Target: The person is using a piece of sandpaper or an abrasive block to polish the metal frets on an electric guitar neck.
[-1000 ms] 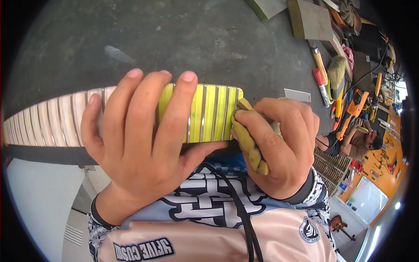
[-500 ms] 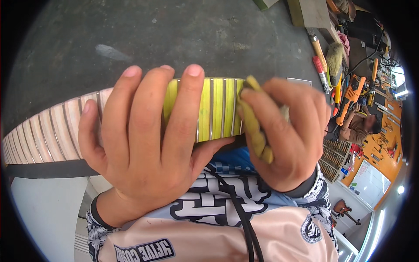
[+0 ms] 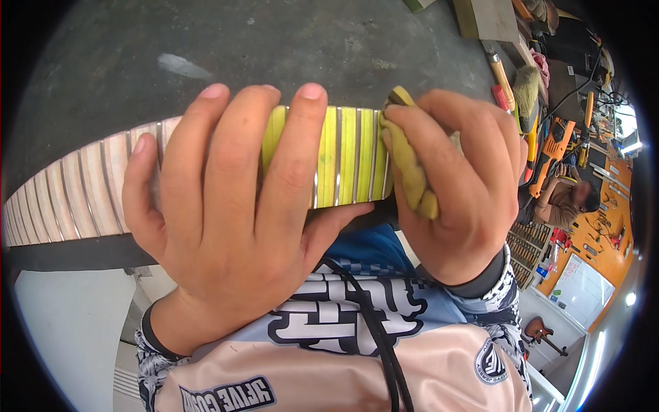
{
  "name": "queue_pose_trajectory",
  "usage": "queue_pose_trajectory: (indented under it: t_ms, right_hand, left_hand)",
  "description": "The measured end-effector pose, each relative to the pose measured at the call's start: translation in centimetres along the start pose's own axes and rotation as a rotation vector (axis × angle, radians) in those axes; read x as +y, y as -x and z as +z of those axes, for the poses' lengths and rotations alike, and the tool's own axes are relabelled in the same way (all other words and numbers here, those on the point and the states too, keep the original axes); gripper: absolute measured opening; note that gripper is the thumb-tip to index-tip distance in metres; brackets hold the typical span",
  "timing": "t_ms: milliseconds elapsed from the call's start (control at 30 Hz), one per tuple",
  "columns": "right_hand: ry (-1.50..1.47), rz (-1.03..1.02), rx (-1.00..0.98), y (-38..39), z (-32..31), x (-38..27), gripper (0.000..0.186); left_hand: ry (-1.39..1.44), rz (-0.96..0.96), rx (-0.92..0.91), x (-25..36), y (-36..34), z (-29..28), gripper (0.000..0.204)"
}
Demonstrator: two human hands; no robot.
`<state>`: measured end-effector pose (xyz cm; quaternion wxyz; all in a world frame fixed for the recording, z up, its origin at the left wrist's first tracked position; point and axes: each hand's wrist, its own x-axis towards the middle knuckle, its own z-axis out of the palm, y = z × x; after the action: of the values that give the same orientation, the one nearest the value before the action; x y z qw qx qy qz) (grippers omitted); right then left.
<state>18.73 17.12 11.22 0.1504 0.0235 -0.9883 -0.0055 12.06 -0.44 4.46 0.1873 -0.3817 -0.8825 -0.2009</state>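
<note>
A guitar neck (image 3: 77,189) lies across the bench's near edge, fretboard up. Pale pinkish strips cover it between the metal frets on the left, bright yellow strips (image 3: 349,156) toward the right. My left hand (image 3: 230,178) spans the neck with its fingers spread over the frets and its thumb at the near edge, gripping it. Pinched in my right hand (image 3: 456,172) is a folded, crumpled yellow cloth (image 3: 410,168), dark at its far end. The cloth touches the neck's right end by the last visible frets; that end is hidden behind the cloth and fingers.
The dark bench top (image 3: 295,48) stretches beyond the neck. To the right lie a brush (image 3: 527,96), a wooden-handled tool (image 3: 501,75), a red-capped marker (image 3: 500,97) and an orange power tool (image 3: 553,147). Blocks (image 3: 487,24) stand far right. Another person (image 3: 566,199) sits farther off.
Both hands and the neck sit slightly farther up in view, away from my body. My right hand with the cloth has shifted up along the frets. My left hand's hold is unchanged.
</note>
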Motion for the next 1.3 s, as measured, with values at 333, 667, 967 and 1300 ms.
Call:
queue_pose_trajectory:
  t_ms: [333, 667, 967, 1300]
  right_hand:
    - [0.008, -0.004, 0.01, 0.3, -0.1, 0.0, 0.039]
    - [0.044, 0.005, 0.001, 1.0, -0.4, -0.4, 0.034]
    - [0.018, -0.018, 0.06, 0.8, 0.2, 0.0, 0.037]
    - [-0.026, 0.037, 0.053, 1.5, -0.1, -0.8, 0.037]
  left_hand:
    - [-0.012, 0.01, -0.003, 0.0, -0.3, -0.1, 0.077]
    - [-0.033, 0.016, -0.037, 0.2, -0.4, -0.5, 0.078]
    - [-0.062, 0.026, -0.067, 0.0, -0.6, -0.8, 0.078]
    - [-0.053, 0.042, -0.085, 0.0, -0.5, -0.8, 0.077]
